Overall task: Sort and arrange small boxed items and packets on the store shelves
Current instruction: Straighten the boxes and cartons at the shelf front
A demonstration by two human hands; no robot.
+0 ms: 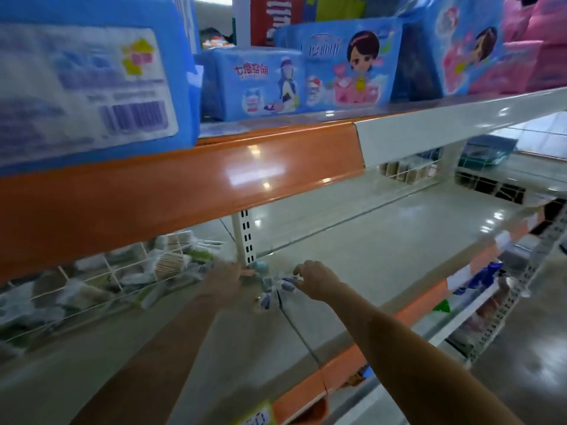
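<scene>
Blurred: small packets (277, 286) on shelf (352, 259). Right hand (313, 279) pinching one; left hand (225, 277) grip indiscernible. Wire basket (101, 280) holding cotton swabs (170, 260).

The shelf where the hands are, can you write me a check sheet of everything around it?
Surface: pale middle shelf, mostly bare, orange front edge.
Job's things: small blue-and-white packets bunched at the back by the slotted upright.
Clutter: wire bins of blurry packets to the left.
Hands: left hand reaches into the packets, grip unclear; right hand pinches one.
Cables: nothing seen.
Surroundings: big blue packs on the shelf above, pink packs far right, shiny floor.
</scene>
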